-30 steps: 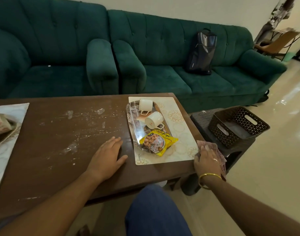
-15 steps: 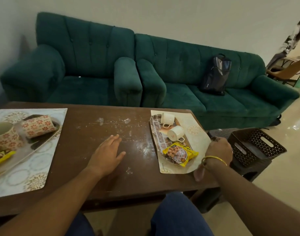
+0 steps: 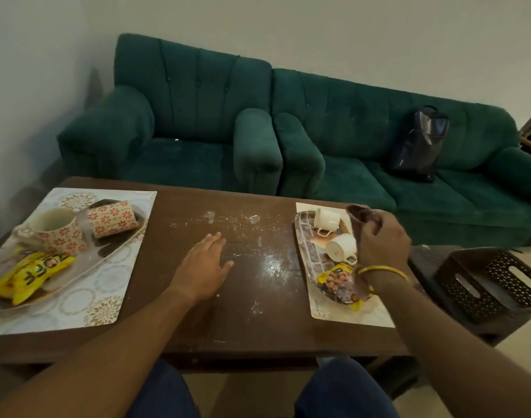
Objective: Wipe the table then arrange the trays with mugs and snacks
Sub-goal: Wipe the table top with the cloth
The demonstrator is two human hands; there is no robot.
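The brown table [image 3: 252,321] carries white smears and crumbs in its middle. My left hand [image 3: 205,263] lies flat and open on that dirty patch. My right hand [image 3: 381,239] hovers above the right tray [image 3: 303,236], shut on a brownish cloth [image 3: 360,214] that hangs down past the wrist. Two white mugs [image 3: 327,220] lie tipped on that tray with a yellow snack packet [image 3: 336,279]. At the left, another tray [image 3: 113,248] on a placemat [image 3: 107,285] holds an upright flowered mug [image 3: 54,233], a tipped one [image 3: 112,218] and a yellow snack packet [image 3: 29,276].
A green armchair [image 3: 179,140] and a green sofa [image 3: 393,164] stand close behind the table; a dark backpack [image 3: 417,143] rests on the sofa. A brown perforated basket [image 3: 493,285] sits on a low stool right of the table. My knees are under the near edge.
My right hand has risen from the table's right edge, lifting the cloth over the right tray. The view has swung left, bringing the left tray in. My left hand stays flat.
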